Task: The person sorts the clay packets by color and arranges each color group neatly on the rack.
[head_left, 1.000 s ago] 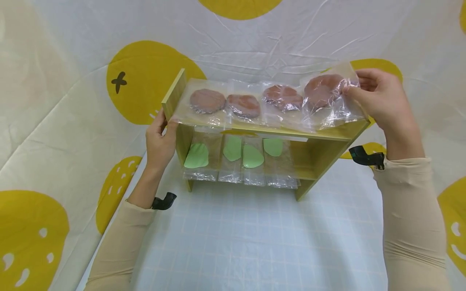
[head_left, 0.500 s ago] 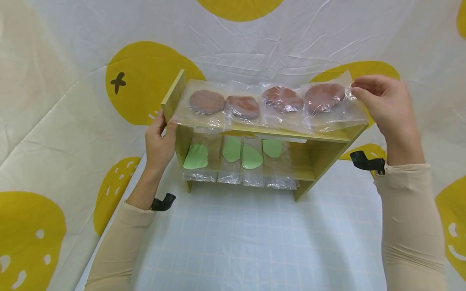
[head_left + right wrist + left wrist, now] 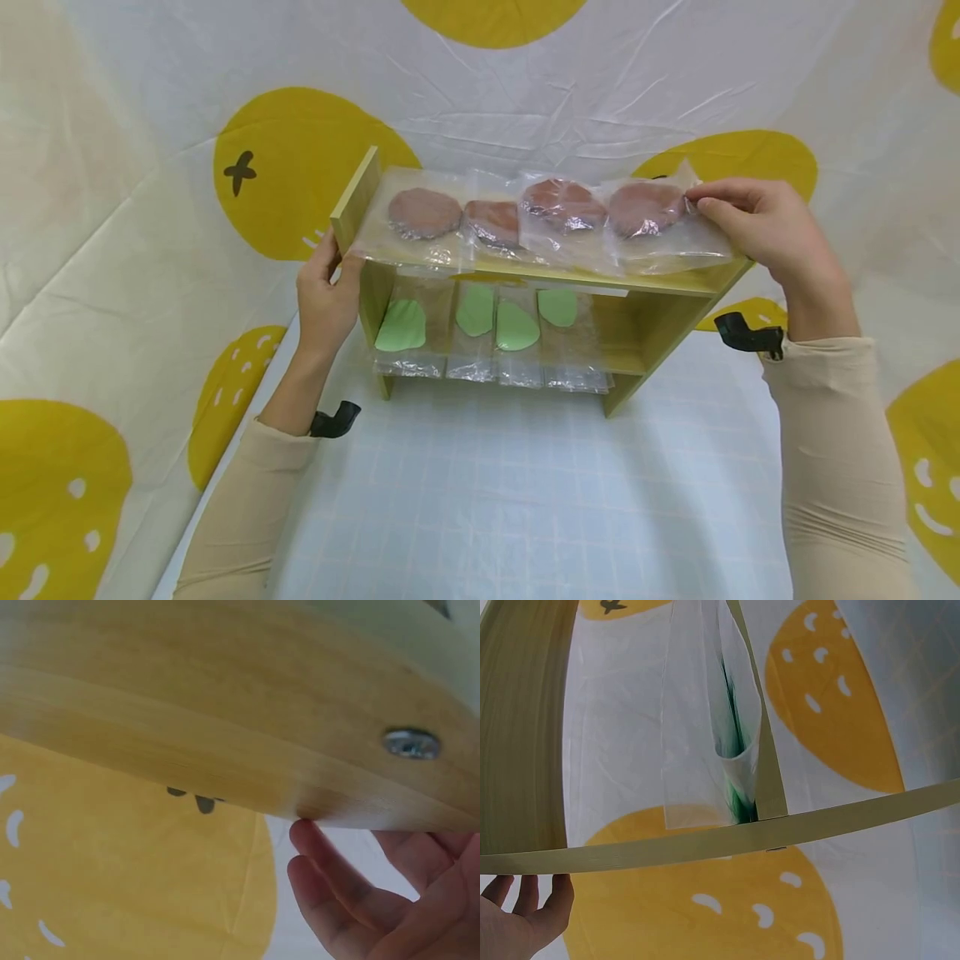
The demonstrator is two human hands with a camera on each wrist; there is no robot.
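My right hand [image 3: 780,229] pinches the corner of the rightmost clear plastic bag [image 3: 712,242], which holds a round reddish, meat-like piece [image 3: 645,208]. That bag overlaps its left neighbour on the top board of a small wooden shelf [image 3: 675,282]. My left hand [image 3: 327,300] grips the shelf's left side panel [image 3: 356,200], thumb at the front. Seen from the left wrist, fingertips [image 3: 559,889] touch the panel's outer face. In the right wrist view, the shelf's wood [image 3: 187,712] hides the pinch, while loosely bent fingers [image 3: 330,892] show below it.
More bagged reddish pieces [image 3: 423,212] lie in a row on the top board. The lower board carries several clear bags with flat green pieces [image 3: 517,325], their ends hanging over the front. A pale checked cloth [image 3: 480,500] covers the table, with a patterned curtain [image 3: 525,108] behind.
My right hand has moved left, sliding the rightmost bag and its neighbour leftward, so the neighbour now covers part of the second bag. My left hand has stayed at the panel.
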